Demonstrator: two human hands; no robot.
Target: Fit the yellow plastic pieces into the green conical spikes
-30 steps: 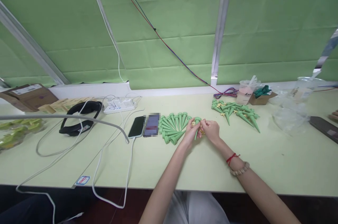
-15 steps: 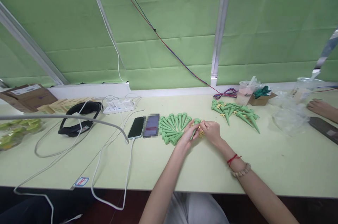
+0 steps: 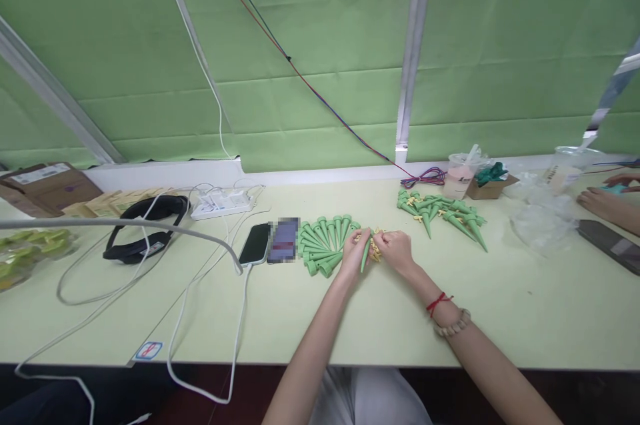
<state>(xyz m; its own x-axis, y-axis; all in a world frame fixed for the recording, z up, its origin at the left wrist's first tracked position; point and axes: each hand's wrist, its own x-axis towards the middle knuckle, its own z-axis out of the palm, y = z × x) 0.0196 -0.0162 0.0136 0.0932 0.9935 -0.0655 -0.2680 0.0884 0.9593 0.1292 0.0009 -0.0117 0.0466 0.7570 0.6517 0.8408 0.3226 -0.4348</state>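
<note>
- Sitting far to the left on the pale green bench (image 3: 500, 305) are a black headset (image 3: 143, 228) and a white power strip (image 3: 220, 203); nearer the middle, two dark smartphones (image 3: 273, 241) are lying side by side.
- Just left of the hands, a fanned row of green plastic cone spikes (image 3: 324, 243) is lying flat on the bench.
- The left hand (image 3: 354, 253) is closing its fingers round a single green plastic cone spike (image 3: 366, 255), held tip-down just above the bench at the centre.
- The right hand (image 3: 397, 250) is pinching small yellow plastic fittings (image 3: 376, 249) against that spike's wide end.
- The spike is looking light, stiff and smooth, so gripping the wider collar end seems surer than the slippery taper; the tiny fittings are probably easy to drop.
- Further right, a loose heap of green cone spikes with yellow parts (image 3: 443, 211) is resting on the bench, and another person's hand (image 3: 600, 203) is lying at the far edge.
</note>
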